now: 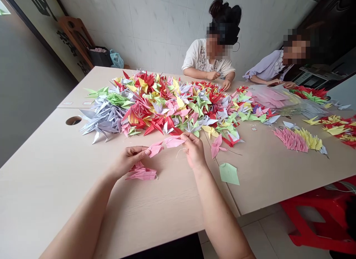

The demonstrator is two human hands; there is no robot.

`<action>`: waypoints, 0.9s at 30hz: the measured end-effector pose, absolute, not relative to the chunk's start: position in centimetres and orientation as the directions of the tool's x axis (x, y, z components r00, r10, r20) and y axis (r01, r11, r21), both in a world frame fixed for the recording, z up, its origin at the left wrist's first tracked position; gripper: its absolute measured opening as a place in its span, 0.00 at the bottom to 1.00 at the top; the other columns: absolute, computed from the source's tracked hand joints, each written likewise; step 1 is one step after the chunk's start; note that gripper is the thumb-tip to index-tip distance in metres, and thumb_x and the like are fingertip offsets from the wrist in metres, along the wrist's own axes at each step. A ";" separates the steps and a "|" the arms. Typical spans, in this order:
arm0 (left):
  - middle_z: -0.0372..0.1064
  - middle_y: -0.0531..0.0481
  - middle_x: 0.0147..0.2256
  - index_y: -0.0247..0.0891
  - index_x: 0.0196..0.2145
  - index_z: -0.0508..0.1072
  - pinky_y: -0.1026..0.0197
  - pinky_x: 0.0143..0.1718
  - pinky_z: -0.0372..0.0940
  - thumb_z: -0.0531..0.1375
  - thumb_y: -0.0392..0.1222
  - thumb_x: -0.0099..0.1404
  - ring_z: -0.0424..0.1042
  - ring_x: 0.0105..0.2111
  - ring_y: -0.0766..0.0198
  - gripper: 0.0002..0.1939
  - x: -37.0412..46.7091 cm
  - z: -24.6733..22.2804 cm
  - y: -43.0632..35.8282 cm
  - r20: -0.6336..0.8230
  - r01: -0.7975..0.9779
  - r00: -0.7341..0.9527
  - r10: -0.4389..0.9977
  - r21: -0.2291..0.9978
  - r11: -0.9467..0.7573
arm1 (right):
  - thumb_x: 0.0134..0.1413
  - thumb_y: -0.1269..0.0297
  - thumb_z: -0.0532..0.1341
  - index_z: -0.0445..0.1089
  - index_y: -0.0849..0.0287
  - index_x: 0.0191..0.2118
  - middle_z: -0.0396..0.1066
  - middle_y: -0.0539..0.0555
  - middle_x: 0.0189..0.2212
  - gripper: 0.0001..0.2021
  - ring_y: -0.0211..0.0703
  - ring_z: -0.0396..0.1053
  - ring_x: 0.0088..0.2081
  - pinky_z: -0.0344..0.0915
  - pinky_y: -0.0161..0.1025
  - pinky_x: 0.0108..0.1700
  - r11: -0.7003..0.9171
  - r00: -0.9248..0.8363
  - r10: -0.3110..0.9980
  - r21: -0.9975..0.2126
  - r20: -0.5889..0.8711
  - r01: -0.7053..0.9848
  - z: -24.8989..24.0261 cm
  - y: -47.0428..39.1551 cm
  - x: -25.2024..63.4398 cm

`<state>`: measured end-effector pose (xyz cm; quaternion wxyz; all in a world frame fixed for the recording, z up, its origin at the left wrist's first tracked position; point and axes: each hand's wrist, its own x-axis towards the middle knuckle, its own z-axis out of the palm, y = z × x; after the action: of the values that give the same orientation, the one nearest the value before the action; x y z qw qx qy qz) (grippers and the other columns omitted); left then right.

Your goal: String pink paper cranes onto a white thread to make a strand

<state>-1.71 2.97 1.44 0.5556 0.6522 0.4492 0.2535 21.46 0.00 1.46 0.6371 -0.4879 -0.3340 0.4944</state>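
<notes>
Both hands are raised over the near part of the table, a short gap apart. Thumb and fingers of my left hand [132, 158] pinch a pink folded paper crane [155, 149]. A second pink paper crane [174, 141] is pinched in my right hand [193, 149], its tip almost meeting the first. A thin pale string [180, 151] dangles beside my right hand. Just under my left hand, more pink folded paper [142, 173] hangs or lies close to the tabletop; which of these I cannot tell. Past my hands spreads a big heap of multicoloured paper cranes [167, 103].
A green paper piece [229, 173] and a loose pink crane [217, 146] lie to the right. Strung pink cranes [292, 139] and plastic bags [278, 97] sit farther right. Two people [211, 55] work across the table [41, 170]. A red stool [319, 214] stands at the lower right.
</notes>
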 end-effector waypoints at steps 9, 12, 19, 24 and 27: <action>0.73 0.48 0.29 0.37 0.29 0.77 0.66 0.22 0.59 0.60 0.59 0.57 0.66 0.25 0.64 0.21 -1.6 1.7 3.0 -0.159 0.359 0.448 0.880 0.933 -0.015 | 0.42 0.55 0.67 0.70 0.59 0.29 0.51 0.43 0.19 0.13 0.29 0.41 0.20 0.36 0.31 0.20 0.029 0.277 0.958 -0.938 -0.072 -0.344 1.4 -0.1 21.5; 0.71 0.51 0.26 0.38 0.29 0.74 0.65 0.23 0.60 0.55 0.59 0.62 0.65 0.23 0.65 0.21 -1.8 2.0 2.9 -0.135 0.485 0.467 0.874 0.865 -0.126 | 0.41 0.54 0.67 0.70 0.59 0.29 0.51 0.44 0.19 0.14 0.29 0.41 0.21 0.36 0.31 0.20 0.019 0.291 0.952 -0.934 -0.092 -0.356 1.5 -0.1 21.8; 0.77 0.47 0.33 0.41 0.35 0.72 0.54 0.45 0.61 0.47 0.46 0.67 0.71 0.38 0.54 0.15 -1.5 4.0 2.2 0.057 0.676 0.524 0.850 0.579 -0.456 | 0.42 0.53 0.66 0.70 0.58 0.29 0.50 0.43 0.19 0.14 0.30 0.42 0.20 0.38 0.32 0.21 0.021 0.304 0.949 -0.947 -0.082 -0.322 1.2 0.1 22.0; 0.76 0.41 0.35 0.40 0.34 0.74 0.48 0.48 0.59 0.50 0.48 0.64 0.70 0.42 0.47 0.15 -0.3 4.5 1.4 0.108 0.790 0.394 0.913 0.467 -0.396 | 0.43 0.53 0.66 0.70 0.58 0.29 0.48 0.43 0.18 0.14 0.30 0.42 0.20 0.39 0.32 0.21 0.050 0.297 0.953 -0.942 -0.054 -0.332 1.3 0.1 22.2; 0.76 0.43 0.30 0.41 0.32 0.75 0.47 0.48 0.58 0.51 0.49 0.64 0.69 0.42 0.45 0.15 0.6 4.6 1.0 0.106 0.848 0.297 0.949 0.428 -0.313 | 0.42 0.53 0.66 0.69 0.58 0.28 0.53 0.44 0.20 0.13 0.29 0.42 0.20 0.39 0.32 0.21 0.063 0.294 0.955 -0.941 -0.039 -0.332 1.5 0.0 22.2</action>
<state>0.58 0.96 4.61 0.1468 0.7918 0.5673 0.1721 22.18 -0.03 1.45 0.6505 -0.4729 -0.3295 0.4946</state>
